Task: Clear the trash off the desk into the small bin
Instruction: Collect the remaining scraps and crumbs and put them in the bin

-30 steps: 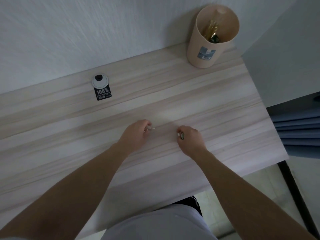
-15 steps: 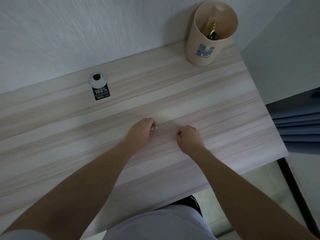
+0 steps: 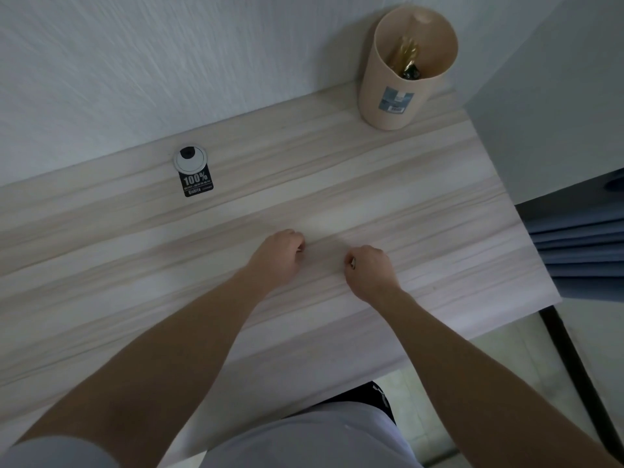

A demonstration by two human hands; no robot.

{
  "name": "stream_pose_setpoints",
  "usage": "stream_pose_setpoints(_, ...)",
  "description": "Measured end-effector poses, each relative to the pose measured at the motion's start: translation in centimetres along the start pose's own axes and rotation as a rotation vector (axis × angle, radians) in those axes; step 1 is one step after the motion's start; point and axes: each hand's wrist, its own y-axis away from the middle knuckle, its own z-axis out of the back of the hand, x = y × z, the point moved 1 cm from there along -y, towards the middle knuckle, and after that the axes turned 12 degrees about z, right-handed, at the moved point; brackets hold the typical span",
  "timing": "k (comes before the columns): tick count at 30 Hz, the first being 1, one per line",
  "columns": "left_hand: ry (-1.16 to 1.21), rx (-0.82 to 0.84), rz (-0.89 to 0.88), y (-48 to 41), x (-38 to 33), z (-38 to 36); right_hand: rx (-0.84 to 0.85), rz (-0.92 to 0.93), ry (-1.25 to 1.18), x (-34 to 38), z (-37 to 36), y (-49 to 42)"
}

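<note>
My left hand [image 3: 278,256] rests as a closed fist on the middle of the pale wooden desk [image 3: 422,204]; whatever it holds is hidden inside the fingers. My right hand [image 3: 369,271] is a fist a short way to its right, with a small greyish scrap [image 3: 353,263] showing at the thumb. The small beige bin [image 3: 386,108] stands upright at the desk's far right corner against the wall, well beyond both hands. Inside it lie a golden wrapper [image 3: 407,50] and a dark piece.
A round cable grommet [image 3: 190,158] with a black "100%" sticker [image 3: 197,183] sits at the back left. The desk's right edge drops to a black leg [image 3: 570,359] and blue fabric [image 3: 584,244]. A grey panel rises on the right.
The pale scrap that showed at my left fingertips is now tucked out of sight as the fingers curled in. Both hands stayed nearly in place.
</note>
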Motion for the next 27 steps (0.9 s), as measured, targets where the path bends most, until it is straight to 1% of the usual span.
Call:
stream_pose_setpoints(6, 0.072, -0.090, 0.088, 1.9, 2.1, 1.1, -0.019, 0.001, -0.007, 0.0, 0.7, 1.4)
stream_pose_setpoints(13, 0.103, -0.179, 0.079, 4.7, 2.0, 3.7, -0.115, 0.049, 0.015, 1.7, 3.0, 4.5)
stream_pose_setpoints(20, 0.122, -0.289, -0.011, 7.2, -2.0, 8.2, -0.272, 0.087, 0.047, 2.1, 8.2, 8.1)
stream_pose_setpoints(23, 0.100, -0.345, -0.029, 6.9, -4.4, 10.3, -0.296, 0.105, 0.071, 1.5, 11.1, 7.8)
stream_pose_setpoints(27, 0.077, -0.393, -0.028, 4.4, -8.2, 12.2, -0.331, 0.126, 0.062, -1.2, 15.0, 5.9)
